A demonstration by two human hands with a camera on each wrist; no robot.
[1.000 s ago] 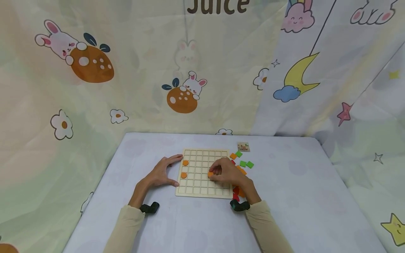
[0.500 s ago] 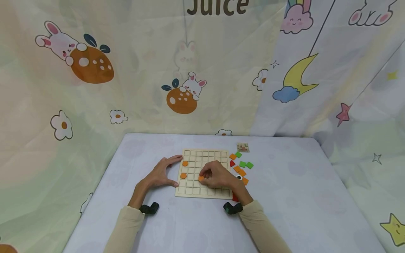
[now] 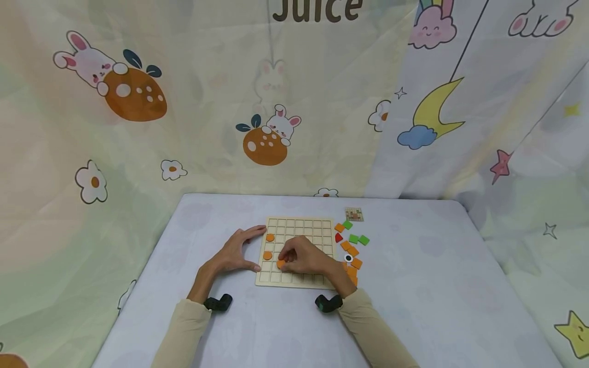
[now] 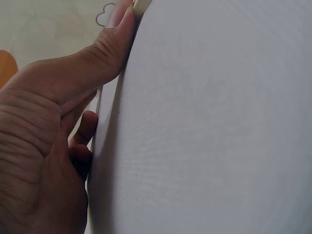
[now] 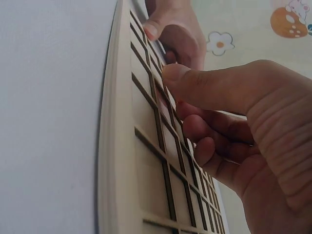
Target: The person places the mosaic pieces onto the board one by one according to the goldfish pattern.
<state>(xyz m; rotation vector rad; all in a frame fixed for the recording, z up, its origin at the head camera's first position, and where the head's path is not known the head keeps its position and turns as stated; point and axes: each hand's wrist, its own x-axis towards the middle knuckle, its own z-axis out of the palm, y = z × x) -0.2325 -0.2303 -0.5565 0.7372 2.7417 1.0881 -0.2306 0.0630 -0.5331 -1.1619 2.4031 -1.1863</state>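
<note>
A pale wooden grid board (image 3: 317, 278) lies flat on the table. My left hand (image 3: 232, 250) rests at its left side, thumb and forefinger spread and touching that edge; in the left wrist view the left hand (image 4: 63, 107) has its thumb tip against the board's rim. Above the lower left cells, my right hand (image 3: 303, 255) pinches an orange round tile (image 3: 280, 264) between thumb and fingers. The right hand (image 5: 234, 117) hides nearly all of that tile in the right wrist view. Two orange round tiles, an upper one (image 3: 270, 237) and a lower one (image 3: 267, 255), sit in the leftmost column.
Right of the board lie loose orange tiles (image 3: 352, 251), green tiles (image 3: 353, 238), a red piece (image 3: 338, 237) and a white disc with a dark centre (image 3: 348, 258). A small patterned card (image 3: 354, 214) lies behind them. A printed cloth (image 3: 202, 128) hangs behind the table.
My right hand has moved left across the board, carrying the orange round tile toward the left columns. More loose tiles show at the right. The left hand has stayed in place.
</note>
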